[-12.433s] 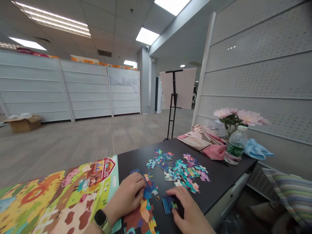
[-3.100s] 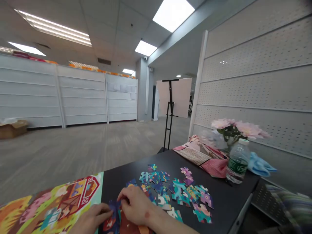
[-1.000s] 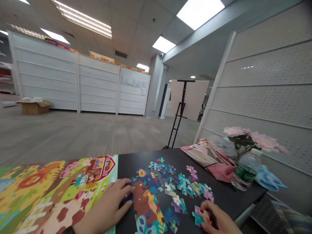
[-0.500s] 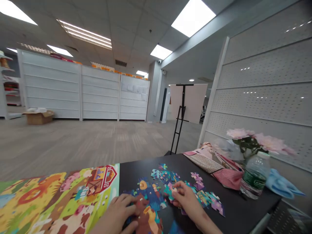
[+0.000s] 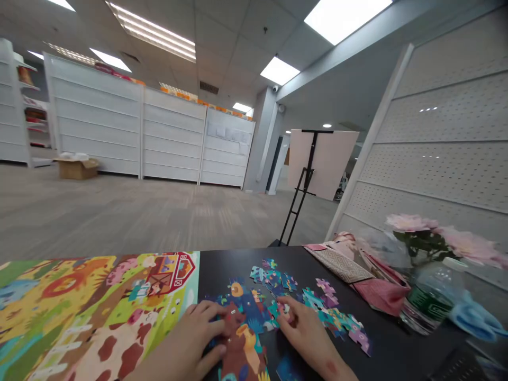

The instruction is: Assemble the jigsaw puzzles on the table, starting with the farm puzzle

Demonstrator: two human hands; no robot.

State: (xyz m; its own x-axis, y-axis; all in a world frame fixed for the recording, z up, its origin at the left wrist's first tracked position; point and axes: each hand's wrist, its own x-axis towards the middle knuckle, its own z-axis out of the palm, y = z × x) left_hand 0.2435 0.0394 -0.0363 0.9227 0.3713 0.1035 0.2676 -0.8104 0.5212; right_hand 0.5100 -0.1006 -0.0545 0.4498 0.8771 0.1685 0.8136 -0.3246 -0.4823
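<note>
My left hand [image 5: 202, 333] lies with its fingers spread on the left edge of a partly joined jigsaw puzzle [image 5: 242, 344], whose pieces show a brown bear with a yellow jar. Just right of the bear, my right hand [image 5: 304, 330] pinches a small jigsaw piece with pink and red on it; the fingers cover part of it. That piece is close to teal and red pieces [image 5: 273, 312] by the puzzle's right side; I cannot tell whether they touch. More loose pieces [image 5: 273, 278] lie beyond the hands, and others [image 5: 337, 317] to the right.
A colourful farm-animal picture sheet [image 5: 107, 312] covers the left of the black table [image 5: 226, 262]. Along the right are a pink patterned bag [image 5: 381, 288], a water bottle [image 5: 431, 296], pink flowers [image 5: 413, 222] and a blue cloth [image 5: 476, 317]. An easel [image 5: 304, 180] stands beyond.
The head view has tilted and shifted, so the scene sits differently. My right hand's fingers have turned a little around the jigsaw piece. My left hand stays on the puzzle.
</note>
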